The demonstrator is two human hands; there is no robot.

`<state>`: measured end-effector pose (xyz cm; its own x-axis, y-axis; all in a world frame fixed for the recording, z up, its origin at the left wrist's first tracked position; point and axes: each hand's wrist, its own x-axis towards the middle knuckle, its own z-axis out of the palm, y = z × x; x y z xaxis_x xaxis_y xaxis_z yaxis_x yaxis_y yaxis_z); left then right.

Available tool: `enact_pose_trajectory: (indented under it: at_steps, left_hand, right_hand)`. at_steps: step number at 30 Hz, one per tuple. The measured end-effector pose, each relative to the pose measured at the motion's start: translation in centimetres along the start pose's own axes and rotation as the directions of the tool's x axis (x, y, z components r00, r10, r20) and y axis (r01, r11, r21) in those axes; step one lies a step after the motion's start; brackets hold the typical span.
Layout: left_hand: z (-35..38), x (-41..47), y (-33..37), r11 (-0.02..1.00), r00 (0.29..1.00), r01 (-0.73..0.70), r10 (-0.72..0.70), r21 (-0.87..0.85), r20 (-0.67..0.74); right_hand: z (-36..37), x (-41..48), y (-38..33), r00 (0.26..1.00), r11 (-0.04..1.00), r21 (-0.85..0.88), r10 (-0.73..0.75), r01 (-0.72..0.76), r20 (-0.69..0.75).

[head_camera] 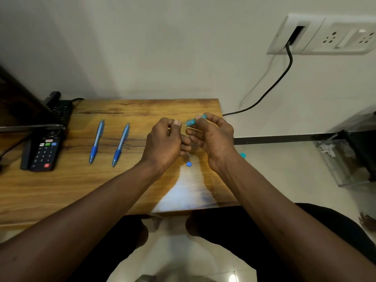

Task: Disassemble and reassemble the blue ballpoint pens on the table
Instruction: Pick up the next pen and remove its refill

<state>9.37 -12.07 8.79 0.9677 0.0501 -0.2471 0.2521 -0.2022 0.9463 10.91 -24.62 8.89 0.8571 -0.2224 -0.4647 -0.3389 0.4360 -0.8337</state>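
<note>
Two whole blue ballpoint pens (97,140) (121,143) lie side by side on the wooden table (61,186), tips toward me. Above the table's right part, my right hand (211,139) pinches a light-blue pen part (191,122) between thumb and forefinger. My left hand (164,141) is close beside it with thumb and fingers curled together; what it holds is hidden. A small blue pen piece (189,164) lies on the table below both hands.
A black remote (43,153) and a dark stand sit at the table's left end. A black cable (270,88) runs from the wall socket (325,35). A clear bin (354,151) stands on the floor at right. A round blue spot (243,155) shows beyond the table's right edge.
</note>
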Motion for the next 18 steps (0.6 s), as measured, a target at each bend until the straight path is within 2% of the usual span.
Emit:
enact_pose_trajectory:
  at_steps: [5,12,18]
  left_hand:
    - [-0.15,0.17,0.05,0.999,1.0,0.002,-0.001,0.039,-0.004]
    - [-0.27,0.27,0.18,0.996,0.998,0.059,-0.057,-0.071,0.039]
    - [-0.36,0.3,0.35,0.979,0.991,0.122,-0.111,-0.161,0.076]
  right_hand:
    - [-0.13,0.19,0.17,0.998,0.997,0.016,0.069,-0.069,-0.004]
    - [-0.5,0.35,-0.09,0.985,0.979,0.105,0.174,-0.174,0.001]
    - [-0.9,0.51,-0.28,0.95,0.948,0.062,0.312,-0.311,-0.009]
